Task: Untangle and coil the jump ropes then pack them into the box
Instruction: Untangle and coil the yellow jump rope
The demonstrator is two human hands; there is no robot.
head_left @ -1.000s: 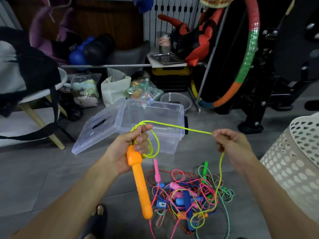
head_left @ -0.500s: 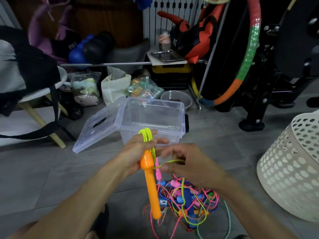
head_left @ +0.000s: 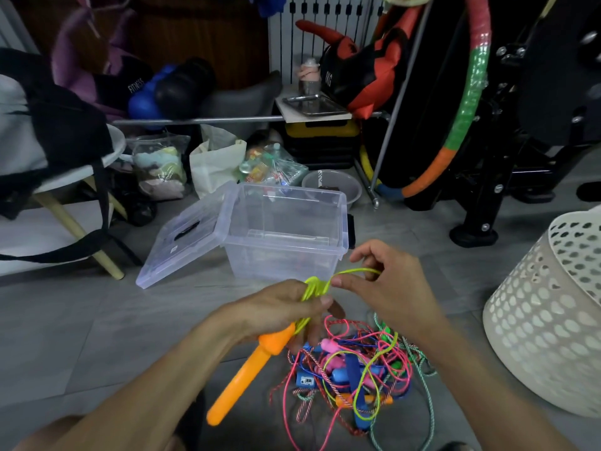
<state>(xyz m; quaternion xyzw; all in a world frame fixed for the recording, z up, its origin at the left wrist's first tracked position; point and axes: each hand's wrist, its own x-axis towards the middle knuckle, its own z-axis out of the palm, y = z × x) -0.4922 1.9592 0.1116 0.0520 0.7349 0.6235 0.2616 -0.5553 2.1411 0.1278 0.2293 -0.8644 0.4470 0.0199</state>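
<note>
Above the grey floor (head_left: 81, 336), in front of the clear box (head_left: 286, 242), the left hand (head_left: 276, 314) grips the gathered loops of the yellow-green rope (head_left: 313, 286) with the orange handle (head_left: 240, 375) hanging below; the right hand (head_left: 387, 288) pinches the running strand just beside it, fingers curled; the rest of that rope trails down into the tangled pile (head_left: 354, 375) on the floor, near the white basket (head_left: 549, 323); the box stands open, lid (head_left: 185, 239) hinged off to its left; to coil well, I judge each new loop should match the others, laid flat under the left thumb, with slack drawn gently so the pile's knots do not tighten.
</note>
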